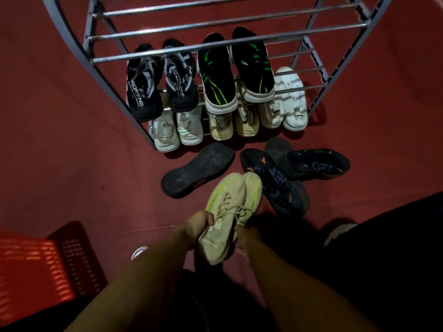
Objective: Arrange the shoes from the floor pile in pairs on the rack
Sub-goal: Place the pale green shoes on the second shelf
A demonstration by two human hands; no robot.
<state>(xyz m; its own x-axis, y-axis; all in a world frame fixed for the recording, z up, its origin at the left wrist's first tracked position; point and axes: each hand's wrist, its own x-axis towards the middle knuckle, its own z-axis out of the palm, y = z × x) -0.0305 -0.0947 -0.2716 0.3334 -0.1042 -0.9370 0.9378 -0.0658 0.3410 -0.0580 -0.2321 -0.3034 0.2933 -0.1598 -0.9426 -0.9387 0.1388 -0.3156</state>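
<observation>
I hold a pair of cream and neon-yellow sneakers [229,212] side by side above the floor, toes pointing at the rack. My left hand [199,226] grips their left side and my right hand [247,238] grips their right side near the heels. The grey metal rack [215,44] stands ahead. A black and white pair [160,82] and a black and green pair [236,70] rest on a middle shelf. Several pale shoes [227,121] line the bottom shelf. On the floor lie a black shoe sole-up [196,170] and dark navy shoes [294,173].
A red plastic basket [43,267] sits at the lower left on the red floor. The rack's upper shelves of bare metal bars [215,10] hold no shoes. My dark-clothed leg [383,248] fills the lower right, with a pale shoe [340,232] beside it.
</observation>
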